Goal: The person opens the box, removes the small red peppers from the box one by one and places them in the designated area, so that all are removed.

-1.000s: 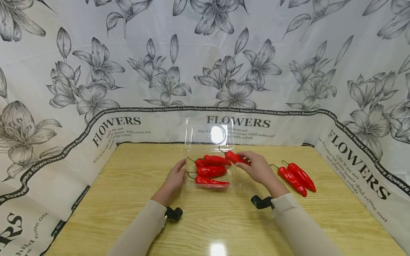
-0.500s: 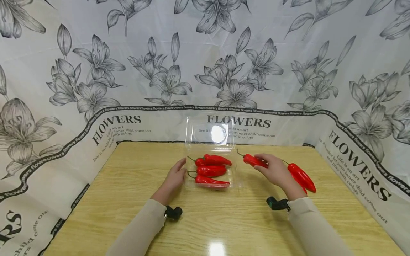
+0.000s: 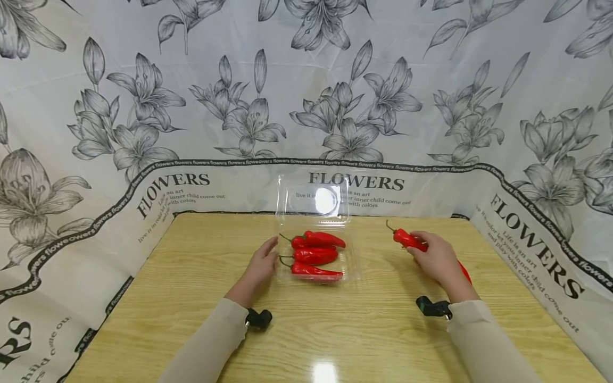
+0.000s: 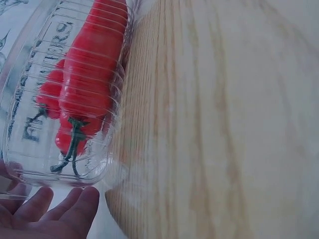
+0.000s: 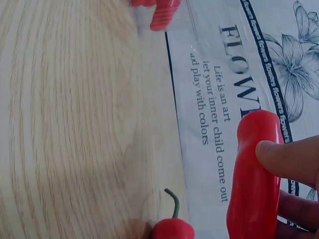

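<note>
Peppers (image 3: 316,256) lie in the container (image 3: 353,260) — another pepper (image 3: 465,272) rightward on the table (image 3: 345,324).

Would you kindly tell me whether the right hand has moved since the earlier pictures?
Yes, the right hand has moved rightward over the table, away from the clear container.

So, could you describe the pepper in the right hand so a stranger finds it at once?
On the wooden table, find the clear plastic box, then look right to the person's right hand. The red pepper there is the only one held; other peppers lie in the box or on the table.
</note>
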`<state>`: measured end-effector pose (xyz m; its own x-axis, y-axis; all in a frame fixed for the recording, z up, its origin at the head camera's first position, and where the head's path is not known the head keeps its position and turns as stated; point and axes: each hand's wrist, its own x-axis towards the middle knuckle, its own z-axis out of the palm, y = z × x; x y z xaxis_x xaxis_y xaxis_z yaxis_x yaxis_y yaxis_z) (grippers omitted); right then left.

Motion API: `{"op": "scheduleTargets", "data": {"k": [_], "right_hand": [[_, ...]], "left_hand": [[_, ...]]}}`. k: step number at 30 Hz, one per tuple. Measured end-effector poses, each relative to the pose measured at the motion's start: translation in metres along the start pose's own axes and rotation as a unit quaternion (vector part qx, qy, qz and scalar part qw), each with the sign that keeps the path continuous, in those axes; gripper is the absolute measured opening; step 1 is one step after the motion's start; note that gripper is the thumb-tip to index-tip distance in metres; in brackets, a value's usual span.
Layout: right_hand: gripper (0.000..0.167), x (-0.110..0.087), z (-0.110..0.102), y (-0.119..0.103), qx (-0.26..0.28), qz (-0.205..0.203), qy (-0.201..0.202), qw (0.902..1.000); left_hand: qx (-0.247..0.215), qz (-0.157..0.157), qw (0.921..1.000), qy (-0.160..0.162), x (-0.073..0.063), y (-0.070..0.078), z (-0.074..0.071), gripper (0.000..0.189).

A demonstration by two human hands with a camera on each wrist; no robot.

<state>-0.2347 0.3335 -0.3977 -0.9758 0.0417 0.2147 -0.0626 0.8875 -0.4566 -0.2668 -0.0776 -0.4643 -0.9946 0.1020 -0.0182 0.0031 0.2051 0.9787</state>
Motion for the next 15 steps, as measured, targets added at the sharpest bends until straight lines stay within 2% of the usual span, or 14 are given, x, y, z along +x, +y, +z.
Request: {"op": "scheduleTargets", "data": {"k": [15], "right_hand": [[0.049,-0.007,-0.007,0.036,-0.031,0.054,0.032,0.9975]], "left_hand": [[-0.005,0.000,1.0000,-0.002,-0.001,-0.001,0.000,0.049]]}}
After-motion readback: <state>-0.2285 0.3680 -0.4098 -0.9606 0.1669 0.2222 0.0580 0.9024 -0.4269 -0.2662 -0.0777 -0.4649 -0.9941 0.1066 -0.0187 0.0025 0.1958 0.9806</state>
